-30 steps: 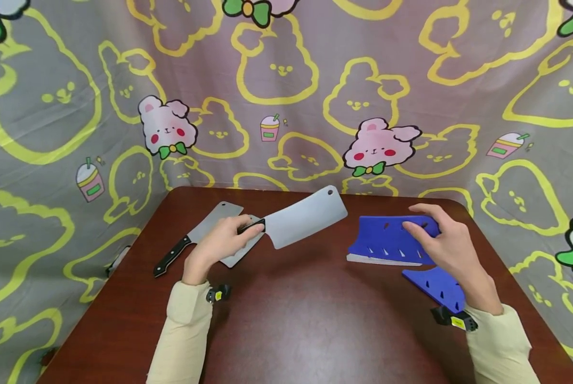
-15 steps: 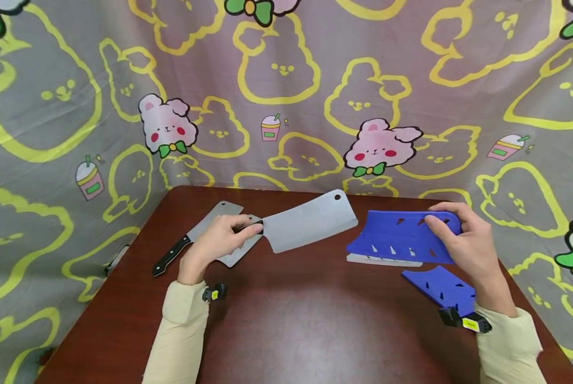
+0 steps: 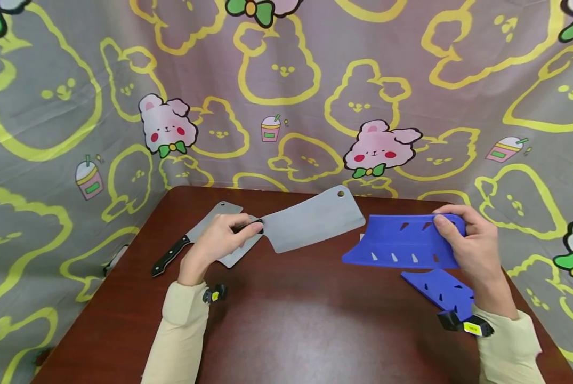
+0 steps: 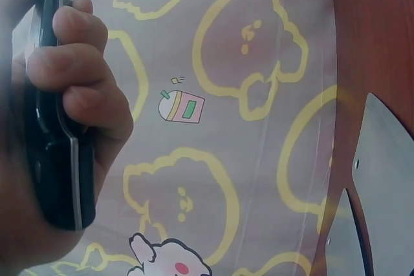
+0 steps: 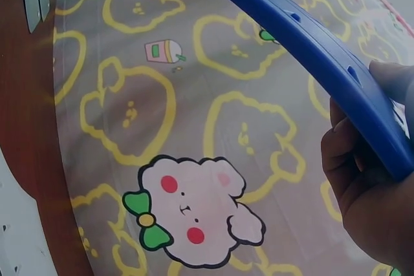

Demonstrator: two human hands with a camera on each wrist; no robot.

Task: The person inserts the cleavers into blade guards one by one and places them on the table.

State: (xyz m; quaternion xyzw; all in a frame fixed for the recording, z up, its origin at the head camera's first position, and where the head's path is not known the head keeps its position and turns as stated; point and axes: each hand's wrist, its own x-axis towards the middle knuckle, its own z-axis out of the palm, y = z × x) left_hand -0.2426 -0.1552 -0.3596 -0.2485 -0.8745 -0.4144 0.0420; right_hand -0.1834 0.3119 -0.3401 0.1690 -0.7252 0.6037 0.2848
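My left hand (image 3: 217,241) grips the black handle of a cleaver (image 3: 315,221), whose broad blade points right above the table. In the left wrist view the fingers curl round that handle (image 4: 61,179). My right hand (image 3: 478,250) holds the right end of a blue slotted blade cover (image 3: 398,240), thumb on the near face and fingers behind. The blade's tip is close to the cover's left end, with a gap between them. The right wrist view shows the cover (image 5: 304,43) edge-on in the hand.
Two more cleavers lie at the left: one with its black handle (image 3: 171,256) showing, another (image 3: 240,253) partly behind my left hand. A second blue cover (image 3: 437,288) lies under my right wrist. A white cover (image 5: 19,224) is mostly hidden in the head view. Patterned cloth hangs behind the brown table (image 3: 296,320).
My right hand has closed round the blue cover and brought it slightly right and towards me, so it hides most of the white cover. The held cleaver has shifted a little right.
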